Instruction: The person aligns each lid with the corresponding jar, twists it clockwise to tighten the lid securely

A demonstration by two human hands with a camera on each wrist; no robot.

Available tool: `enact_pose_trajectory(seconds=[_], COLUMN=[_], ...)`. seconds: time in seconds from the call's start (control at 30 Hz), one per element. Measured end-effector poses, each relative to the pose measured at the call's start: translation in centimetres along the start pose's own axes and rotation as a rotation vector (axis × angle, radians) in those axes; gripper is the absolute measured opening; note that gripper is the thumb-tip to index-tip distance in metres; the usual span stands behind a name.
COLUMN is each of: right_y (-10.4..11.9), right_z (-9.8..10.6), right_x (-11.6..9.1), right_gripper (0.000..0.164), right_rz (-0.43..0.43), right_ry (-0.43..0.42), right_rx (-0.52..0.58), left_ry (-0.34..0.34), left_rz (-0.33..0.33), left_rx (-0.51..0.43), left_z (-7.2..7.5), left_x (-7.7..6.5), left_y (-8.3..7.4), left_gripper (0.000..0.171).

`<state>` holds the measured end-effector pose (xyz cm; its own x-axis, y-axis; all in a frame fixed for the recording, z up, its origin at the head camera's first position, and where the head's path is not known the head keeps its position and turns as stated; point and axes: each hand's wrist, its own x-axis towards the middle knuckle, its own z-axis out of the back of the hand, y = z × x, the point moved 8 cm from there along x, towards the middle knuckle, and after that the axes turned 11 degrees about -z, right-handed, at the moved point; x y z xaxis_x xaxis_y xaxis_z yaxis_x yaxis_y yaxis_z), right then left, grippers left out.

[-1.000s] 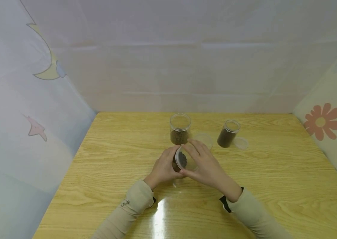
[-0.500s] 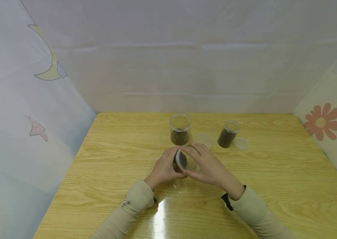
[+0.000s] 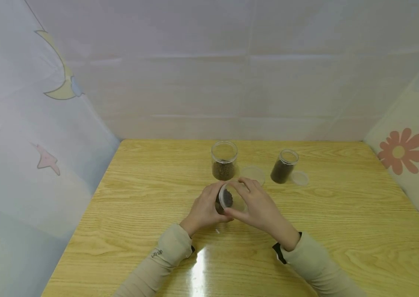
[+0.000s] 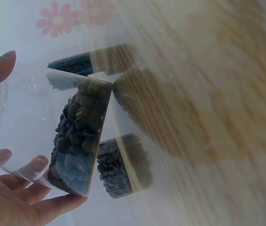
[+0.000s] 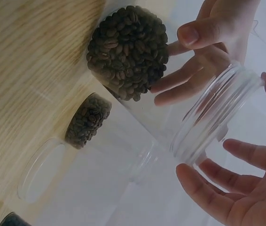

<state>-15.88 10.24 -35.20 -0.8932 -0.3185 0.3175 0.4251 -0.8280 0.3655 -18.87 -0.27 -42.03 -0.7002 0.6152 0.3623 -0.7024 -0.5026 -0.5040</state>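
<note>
Between both hands is a clear jar (image 4: 81,127) part-filled with brown coffee beans (image 5: 128,52), tilted above the table with its mouth end toward the right hand. My left hand (image 3: 203,206) grips the jar's body, thumb on the near side and fingers around the far side. On the mouth end sits a clear lid (image 5: 220,110). The thumb and fingers of my right hand (image 3: 257,208) curl around the lid's edge. In the right wrist view, the fingertips touch the rim from opposite sides, while the palm stays off the lid.
Behind the hands stands a wide uncapped jar (image 3: 224,163) of coffee beans, a clear lid (image 3: 252,175) lying beside it. A narrower uncapped jar (image 3: 282,168) with dark contents stands farther right, next to another lid (image 3: 300,178). Cloth walls border the wooden table (image 3: 138,185).
The right hand drew slightly down and right around the lid, then came back, its fingers shifting on the rim. My left hand and the jar have stayed nearly still.
</note>
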Motion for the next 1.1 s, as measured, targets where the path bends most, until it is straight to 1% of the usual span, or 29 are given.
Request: enact_pose_trajectory(seconds=[0.17, 0.27, 0.37, 0.57, 0.63, 0.7, 0.8, 0.9, 1.1], right_y=[-0.05, -0.06, -0.03, 0.36, 0.42, 0.46, 0.45, 0.33, 0.12], right_z=[-0.01, 0.02, 0.15, 0.35, 0.32, 0.33, 0.31, 0.23, 0.15], right_x=[-0.05, -0.07, -0.05, -0.01, -0.02, 0.0, 0.04, 0.08, 0.26], right_gripper=[0.069, 0.071, 0.075, 0.081, 0.082, 0.083, 0.082, 0.08, 0.08], right_rz=[-0.04, -0.025, 0.026, 0.191, 0.224, 0.239, 0.237, 0.213, 0.138], right_ry=[-0.006, 0.006, 0.028, 0.086, 0.096, 0.098, 0.097, 0.104, 0.105], right_rx=[-0.005, -0.02, -0.008, 0.045, 0.042, 0.035, 0.027, 0.018, 0.002], left_ry=[-0.006, -0.005, 0.005, 0.033, 0.034, 0.03, 0.021, 0.009, 0.011], left_rz=[-0.011, -0.009, 0.001, 0.011, 0.01, 0.0, -0.021, -0.04, -0.034], left_rx=[0.004, 0.008, 0.014, 0.039, 0.046, 0.056, 0.076, 0.084, 0.072], left_z=[0.02, 0.05, 0.06, -0.03, 0.0, 0.03, 0.09, 0.16, 0.07], left_x=[0.06, 0.09, 0.1, 0.13, 0.12, 0.14, 0.17, 0.22, 0.19], left_y=[-0.04, -0.06, -0.09, -0.2, -0.26, -0.33, -0.48, -0.61, -0.57], left_gripper=[0.092, 0.092, 0.093, 0.096, 0.096, 0.095, 0.095, 0.095, 0.095])
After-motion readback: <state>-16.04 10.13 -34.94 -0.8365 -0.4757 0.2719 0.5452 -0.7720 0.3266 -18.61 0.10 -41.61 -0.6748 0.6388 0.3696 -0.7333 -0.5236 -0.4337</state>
